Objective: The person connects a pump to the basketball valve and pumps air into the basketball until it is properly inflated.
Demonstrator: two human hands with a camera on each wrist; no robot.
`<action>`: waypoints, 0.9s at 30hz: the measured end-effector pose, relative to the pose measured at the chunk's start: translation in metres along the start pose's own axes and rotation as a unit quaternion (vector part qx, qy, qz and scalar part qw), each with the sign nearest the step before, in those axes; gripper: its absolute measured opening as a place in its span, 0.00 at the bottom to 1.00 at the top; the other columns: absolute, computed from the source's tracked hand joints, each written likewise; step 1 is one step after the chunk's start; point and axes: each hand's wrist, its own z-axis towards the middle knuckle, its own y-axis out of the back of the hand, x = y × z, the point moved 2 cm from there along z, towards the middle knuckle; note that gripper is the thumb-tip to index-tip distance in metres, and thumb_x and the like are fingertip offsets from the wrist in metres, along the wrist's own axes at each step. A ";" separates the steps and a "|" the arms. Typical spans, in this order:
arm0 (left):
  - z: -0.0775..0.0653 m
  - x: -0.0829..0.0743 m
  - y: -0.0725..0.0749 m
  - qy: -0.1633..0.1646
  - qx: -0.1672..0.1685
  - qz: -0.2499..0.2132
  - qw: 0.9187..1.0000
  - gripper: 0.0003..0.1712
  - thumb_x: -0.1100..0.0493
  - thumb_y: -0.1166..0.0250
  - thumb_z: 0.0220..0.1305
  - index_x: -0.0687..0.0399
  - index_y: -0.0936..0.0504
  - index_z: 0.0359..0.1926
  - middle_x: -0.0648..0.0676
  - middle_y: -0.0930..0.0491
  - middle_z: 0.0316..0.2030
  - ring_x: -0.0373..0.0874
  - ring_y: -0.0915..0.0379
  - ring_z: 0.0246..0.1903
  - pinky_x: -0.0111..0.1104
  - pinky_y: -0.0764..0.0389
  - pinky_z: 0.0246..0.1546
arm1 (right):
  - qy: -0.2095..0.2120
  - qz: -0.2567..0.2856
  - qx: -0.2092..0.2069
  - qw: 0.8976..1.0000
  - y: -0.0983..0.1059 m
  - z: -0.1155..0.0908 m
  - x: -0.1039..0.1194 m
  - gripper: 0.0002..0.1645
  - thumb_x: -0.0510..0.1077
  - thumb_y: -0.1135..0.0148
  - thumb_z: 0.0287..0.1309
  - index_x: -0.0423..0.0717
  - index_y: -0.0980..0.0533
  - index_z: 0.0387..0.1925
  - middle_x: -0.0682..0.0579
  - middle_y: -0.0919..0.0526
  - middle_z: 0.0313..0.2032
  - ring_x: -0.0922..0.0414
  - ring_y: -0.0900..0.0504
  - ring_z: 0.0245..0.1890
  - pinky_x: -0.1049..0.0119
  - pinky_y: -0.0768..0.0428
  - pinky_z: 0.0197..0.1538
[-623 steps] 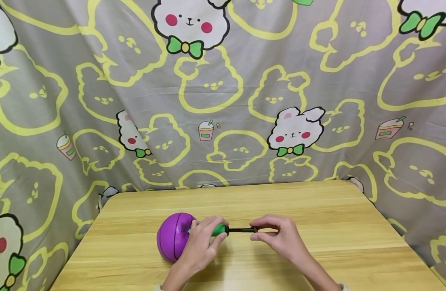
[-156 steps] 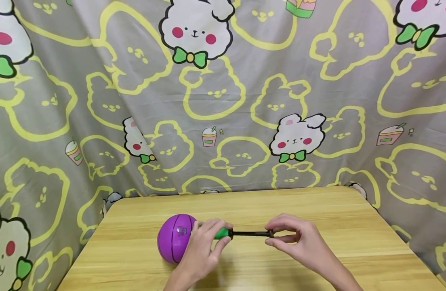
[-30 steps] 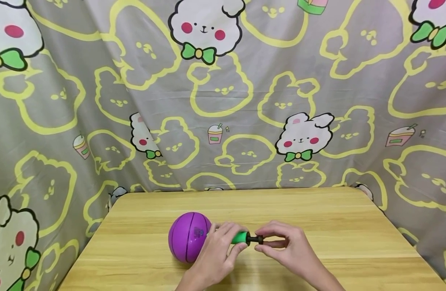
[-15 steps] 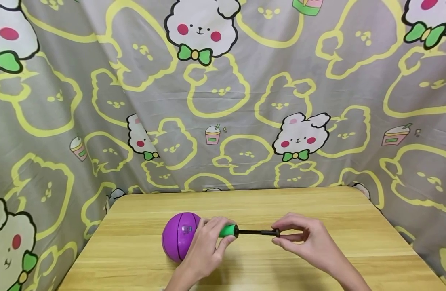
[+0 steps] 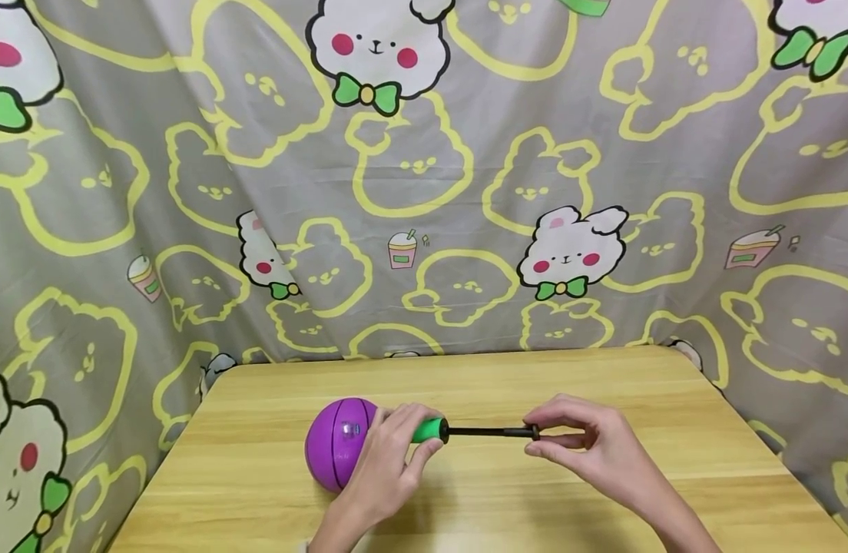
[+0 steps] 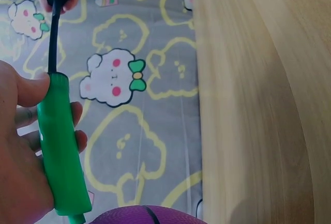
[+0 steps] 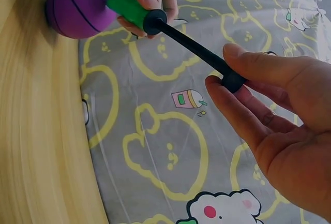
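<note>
A purple basketball (image 5: 330, 445) with black seams sits on the table, left of the hands. My left hand (image 5: 385, 461) wraps round the green barrel of a hand pump (image 6: 61, 146), its tip end right at the ball's side. The black plunger rod is drawn far out toward the right. At its end, my right hand (image 5: 597, 442) pinches the black knob (image 7: 232, 81) between thumb and fingers. The pump lies roughly level above the tabletop. In the head view the left hand hides the joint between pump and ball.
The light wood table (image 5: 534, 491) reaches back to a grey curtain (image 5: 458, 192) printed with white bears and yellow outlines. The curtain also hangs along the table's left and right sides.
A second ago the rod was pushed nearly all the way in. My right hand has since pulled the knob out to the right, while the left hand and ball have shifted slightly left.
</note>
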 end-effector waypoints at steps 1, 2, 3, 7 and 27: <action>0.001 0.000 0.000 0.000 0.000 0.000 1.000 0.09 0.51 0.38 0.74 0.43 0.20 0.51 0.40 0.19 0.45 0.32 0.24 0.44 0.40 0.31 0.48 | 0.003 -0.002 -0.001 1.000 0.000 0.000 0.000 0.17 0.29 0.25 0.53 0.41 0.16 0.45 0.44 0.15 0.42 0.55 0.14 0.45 0.56 0.14 0.40; 0.002 0.000 -0.001 0.000 -0.001 -0.001 1.000 0.10 0.51 0.38 0.74 0.44 0.20 0.51 0.40 0.19 0.45 0.32 0.24 0.43 0.40 0.31 0.48 | 0.005 -0.004 -0.003 1.000 0.001 0.000 0.000 0.17 0.29 0.25 0.52 0.42 0.15 0.45 0.45 0.15 0.41 0.54 0.14 0.44 0.56 0.14 0.40; 0.002 0.000 -0.001 0.002 0.000 -0.002 1.000 0.10 0.51 0.37 0.73 0.44 0.19 0.51 0.39 0.19 0.45 0.32 0.24 0.43 0.40 0.31 0.48 | 0.006 -0.007 -0.005 1.000 0.001 0.001 0.000 0.17 0.29 0.25 0.52 0.42 0.15 0.44 0.45 0.15 0.41 0.54 0.14 0.44 0.57 0.14 0.39; 0.003 0.000 -0.001 0.008 -0.004 0.000 1.000 0.10 0.51 0.36 0.72 0.45 0.19 0.51 0.39 0.19 0.44 0.32 0.24 0.43 0.41 0.31 0.48 | 0.006 -0.009 -0.015 1.000 -0.002 0.001 -0.001 0.17 0.30 0.24 0.52 0.44 0.15 0.44 0.46 0.14 0.41 0.53 0.13 0.43 0.57 0.14 0.39; -0.002 -0.013 -0.013 0.000 0.017 0.018 1.000 0.11 0.51 0.38 0.74 0.46 0.20 0.52 0.40 0.20 0.43 0.34 0.25 0.43 0.42 0.33 0.48 | 0.030 0.022 -0.066 0.997 -0.056 0.001 -0.026 0.17 0.30 0.22 0.47 0.41 0.13 0.42 0.45 0.12 0.40 0.54 0.11 0.41 0.58 0.14 0.35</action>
